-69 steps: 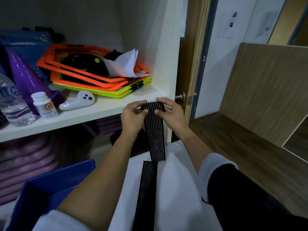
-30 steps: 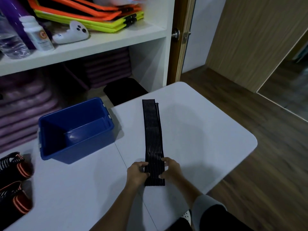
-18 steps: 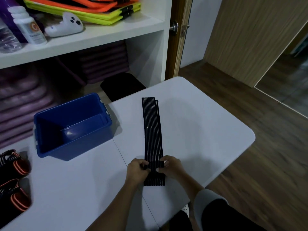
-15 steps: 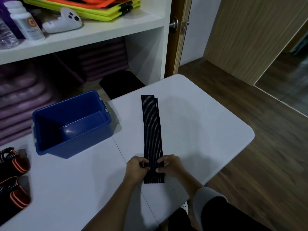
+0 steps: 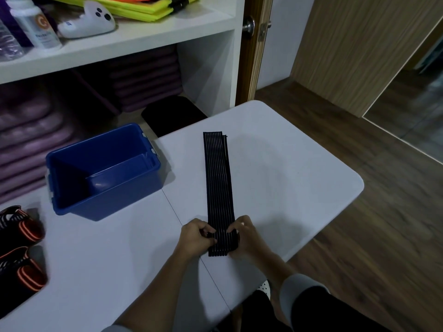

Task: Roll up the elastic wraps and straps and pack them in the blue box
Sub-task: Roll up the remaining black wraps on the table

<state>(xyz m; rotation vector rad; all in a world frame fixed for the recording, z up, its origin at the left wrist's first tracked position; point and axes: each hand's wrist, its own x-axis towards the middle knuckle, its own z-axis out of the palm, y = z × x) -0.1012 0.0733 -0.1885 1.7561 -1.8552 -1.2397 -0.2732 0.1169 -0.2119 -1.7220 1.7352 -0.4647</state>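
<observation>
A long black elastic wrap [image 5: 218, 178] with thin white stripes lies flat on the white table [image 5: 287, 183], running away from me. Its near end is turned over into a small fold or roll. My left hand [image 5: 194, 237] pinches the left edge of that near end, and my right hand [image 5: 245, 236] pinches the right edge. The blue box [image 5: 105, 173] stands open and empty on the table to the left of the wrap. Black straps with orange bands [image 5: 20, 250] lie at the table's left edge.
A white shelf [image 5: 134, 37] behind the table holds a white controller [image 5: 88, 19], a pill bottle [image 5: 36, 25] and flat neon frames. Purple mats are stacked below it. A dark stool [image 5: 172, 115] stands behind the table. Wooden floor lies to the right.
The wrap was held up in front of the shelf, then laid flat on the table. My hands now sit at its near end, which has been turned over slightly.
</observation>
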